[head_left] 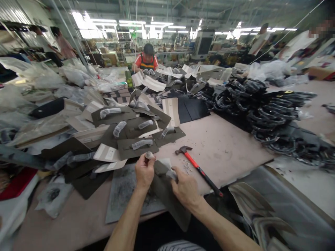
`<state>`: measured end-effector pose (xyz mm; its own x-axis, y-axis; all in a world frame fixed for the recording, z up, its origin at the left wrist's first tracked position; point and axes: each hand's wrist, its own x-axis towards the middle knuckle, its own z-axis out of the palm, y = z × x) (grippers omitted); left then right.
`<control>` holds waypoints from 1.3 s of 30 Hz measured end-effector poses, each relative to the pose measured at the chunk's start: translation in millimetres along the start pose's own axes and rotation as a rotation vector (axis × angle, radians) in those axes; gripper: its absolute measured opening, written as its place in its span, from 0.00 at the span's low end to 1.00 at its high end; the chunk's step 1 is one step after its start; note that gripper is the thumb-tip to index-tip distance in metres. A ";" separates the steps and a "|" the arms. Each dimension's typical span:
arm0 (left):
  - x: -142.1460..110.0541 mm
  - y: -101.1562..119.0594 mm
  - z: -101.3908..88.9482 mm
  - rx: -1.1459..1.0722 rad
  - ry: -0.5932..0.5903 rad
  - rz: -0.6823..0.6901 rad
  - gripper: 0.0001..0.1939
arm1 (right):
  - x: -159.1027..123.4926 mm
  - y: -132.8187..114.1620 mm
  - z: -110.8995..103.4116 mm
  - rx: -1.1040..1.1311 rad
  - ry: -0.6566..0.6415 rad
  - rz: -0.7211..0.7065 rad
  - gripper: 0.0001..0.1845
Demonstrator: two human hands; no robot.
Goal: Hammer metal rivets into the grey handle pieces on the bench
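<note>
My left hand (144, 172) is closed round a short cylindrical piece with a pale round end (149, 155), whose kind I cannot make out. My right hand (185, 186) grips a dark grey-green panel (171, 200) by its plastic-wrapped handle (171, 175). The panel is tilted, its lower end hanging past the table's front edge. Below my hands lies a worn grey board (121, 190). A claw hammer (195, 163) with a red and black handle rests to the right, beside a scatter of small metal pieces (187, 167).
Similar panels with plastic-wrapped handles (134, 148) are piled at the left. Black plastic-wrapped straps or handles (264, 115) are heaped at the right. The pinkish table (222, 139) stretches between them. A person in an orange top (146, 61) sits across; others stand farther off.
</note>
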<state>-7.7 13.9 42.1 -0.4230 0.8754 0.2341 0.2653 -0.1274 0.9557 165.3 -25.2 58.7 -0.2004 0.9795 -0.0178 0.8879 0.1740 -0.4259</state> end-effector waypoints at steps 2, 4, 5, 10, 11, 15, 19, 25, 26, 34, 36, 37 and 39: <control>-5.6 6.9 0.6 0.020 0.006 0.069 0.09 | -0.7 1.6 -2.5 0.021 0.083 0.001 0.20; -2.7 14.3 2.5 0.014 -0.021 0.123 0.09 | 1.8 1.8 -6.2 0.017 0.100 0.029 0.21; 0.5 14.9 4.8 0.005 -0.052 0.123 0.09 | 3.4 1.3 -6.5 0.013 0.075 0.053 0.22; 10.2 -25.9 23.9 -0.067 -0.207 -0.086 0.09 | 0.8 -3.9 14.7 0.076 -0.140 0.176 0.33; 9.0 -36.9 26.1 -0.089 -0.213 -0.131 0.10 | -1.8 -4.7 20.4 0.108 -0.155 0.188 0.36; 0.2 -56.0 25.1 -0.147 -0.205 -0.194 0.12 | -10.2 -3.4 34.5 0.200 -0.153 0.180 0.40; -6.7 -46.6 23.0 -0.166 -0.267 -0.186 0.13 | -10.1 3.8 39.1 0.313 -0.114 0.108 0.34; -18.6 -52.4 25.8 -0.061 -0.311 -0.161 0.11 | -10.4 7.8 34.0 0.370 -0.156 0.046 0.36; -19.3 -53.9 25.8 -0.052 -0.308 -0.154 0.10 | -10.7 9.7 30.9 0.395 -0.164 0.021 0.36; -14.5 -50.2 24.7 -0.031 -0.375 -0.094 0.08 | 7.0 85.2 7.5 0.136 0.145 0.156 0.25; -13.6 -49.4 24.5 -0.017 -0.385 -0.085 0.08 | 13.1 110.5 6.8 -0.065 0.158 0.188 0.24; -13.4 -49.4 24.4 -0.014 -0.387 -0.085 0.08 | 15.3 120.9 7.0 -0.145 0.136 0.198 0.23; -13.3 -50.2 24.4 -0.016 -0.393 -0.091 0.07 | 18.3 135.6 8.0 -0.246 0.069 0.206 0.20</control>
<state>5.7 20.0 -13.4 -0.0800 0.9946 0.0655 0.2272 -0.0458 0.9728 278.8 15.5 -6.6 0.0150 0.9998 -0.0155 0.9819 -0.0176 -0.1883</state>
